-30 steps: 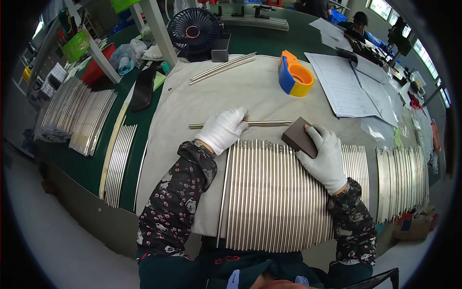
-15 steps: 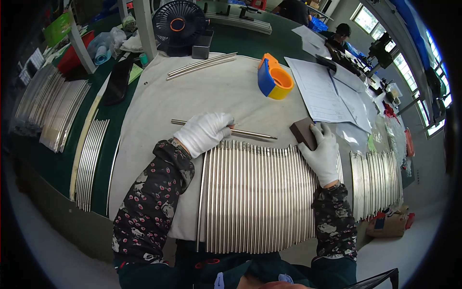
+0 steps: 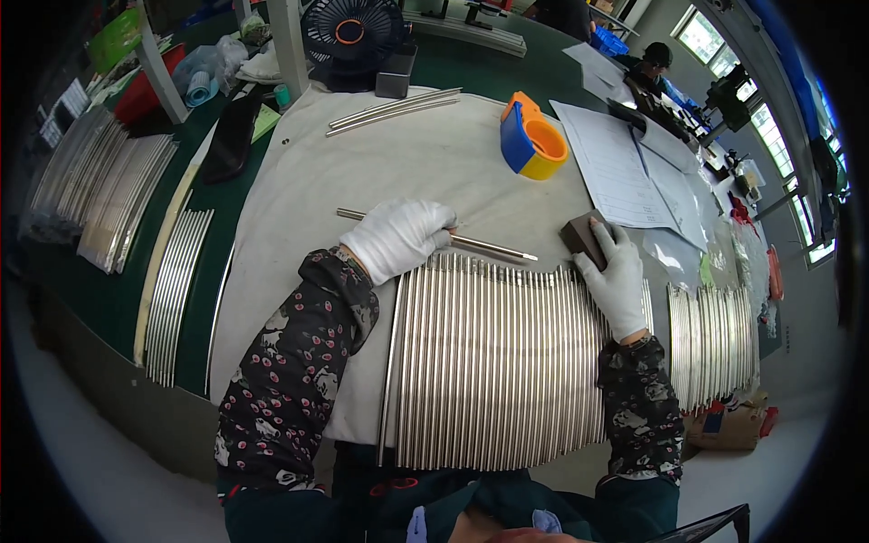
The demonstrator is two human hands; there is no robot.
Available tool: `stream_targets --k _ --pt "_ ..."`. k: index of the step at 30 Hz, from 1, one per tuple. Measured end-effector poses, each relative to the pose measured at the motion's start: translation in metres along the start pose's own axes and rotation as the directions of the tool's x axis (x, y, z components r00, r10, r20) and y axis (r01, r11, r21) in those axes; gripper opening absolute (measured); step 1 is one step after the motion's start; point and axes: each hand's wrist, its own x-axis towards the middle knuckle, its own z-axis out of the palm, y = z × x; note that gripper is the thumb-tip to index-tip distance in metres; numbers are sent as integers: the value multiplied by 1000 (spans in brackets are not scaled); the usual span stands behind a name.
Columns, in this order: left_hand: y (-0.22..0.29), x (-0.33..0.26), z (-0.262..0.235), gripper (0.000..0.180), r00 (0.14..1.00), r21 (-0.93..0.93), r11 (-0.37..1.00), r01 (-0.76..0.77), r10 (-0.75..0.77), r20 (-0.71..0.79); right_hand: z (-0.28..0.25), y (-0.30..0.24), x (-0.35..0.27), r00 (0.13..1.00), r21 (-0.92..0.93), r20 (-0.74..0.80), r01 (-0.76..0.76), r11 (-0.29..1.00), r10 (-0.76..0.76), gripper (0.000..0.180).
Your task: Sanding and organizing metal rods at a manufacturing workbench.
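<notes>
My left hand (image 3: pixel 398 239), in a white glove, is closed around a thin metal rod (image 3: pixel 496 247). The rod lies nearly crosswise, its narrower tip pointing right. My right hand (image 3: pixel 617 282), also gloved in white, grips a dark brown rectangular block (image 3: pixel 582 236) from its right side, a little beyond the rod's tip. Below both hands a wide row of silver metal rods (image 3: pixel 498 371) lies side by side on a pale cloth (image 3: pixel 299 195). My right hand and forearm cover part of the row's right side.
A blue, yellow and orange tape dispenser (image 3: pixel 534 140) stands beyond the row, beside paper sheets (image 3: pixel 611 163). A few loose rods (image 3: pixel 394 112) lie near a dark fan (image 3: pixel 355 36). More rods (image 3: pixel 711 348) lie at right, others (image 3: pixel 178 299) at left by a phone (image 3: pixel 232 138).
The whole scene has shifted slightly right and up in the picture. Both hands keep their grips on the rod and the block, with little other visible movement.
</notes>
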Motion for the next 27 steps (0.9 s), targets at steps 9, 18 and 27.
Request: stream_targets --k 9,18,27 --pt "-3 3 7 10 994 88 990 -107 103 42 -20 -36 29 957 260 72 253 932 -280 54" --pt "3 6 4 12 995 125 991 -42 29 100 -13 -42 43 926 339 243 200 919 -291 54" --pt "2 4 2 12 995 90 996 -21 13 95 -1 -37 45 915 120 -51 404 907 -400 51"
